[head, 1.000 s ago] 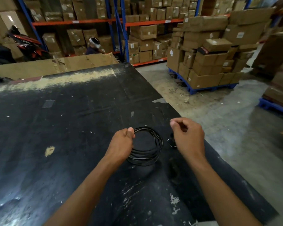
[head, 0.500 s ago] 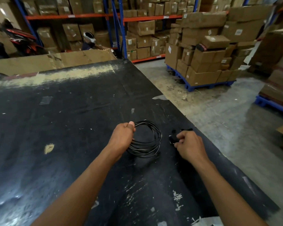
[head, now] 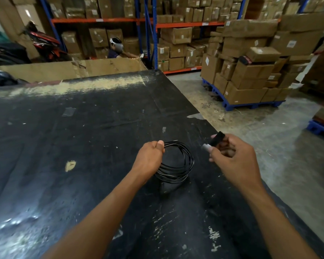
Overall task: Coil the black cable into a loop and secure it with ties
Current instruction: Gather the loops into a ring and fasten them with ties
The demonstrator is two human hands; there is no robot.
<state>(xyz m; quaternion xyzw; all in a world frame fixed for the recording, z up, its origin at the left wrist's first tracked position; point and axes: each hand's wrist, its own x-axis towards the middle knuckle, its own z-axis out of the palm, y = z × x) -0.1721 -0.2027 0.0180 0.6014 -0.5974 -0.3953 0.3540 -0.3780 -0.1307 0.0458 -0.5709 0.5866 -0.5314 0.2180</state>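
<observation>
I see two bare forearms reaching forward over a scuffed black table (head: 73, 139). The left hand (head: 150, 159) is closed in a fist round the left side of the black cable (head: 184, 165), thumb on top. The cable is wound into a loop of several turns just right of that hand, near the table's right edge; I cannot tell whether it rests on the surface or hangs just above it. The right hand (head: 232, 156) is raised beside the loop and apart from it, fingers curled, its fingertips pinching a short black strip (head: 217, 139) that I cannot identify for sure as a tie. Past the table's far edge stands a brown cardboard sheet (head: 64, 70), with a person's head (head: 116, 46) behind it. On the concrete floor (head: 260, 131) to the right, boxes are stacked on a blue pallet (head: 251, 106). At the back, blue and orange shelving (head: 153, 25) holds more boxes.
</observation>
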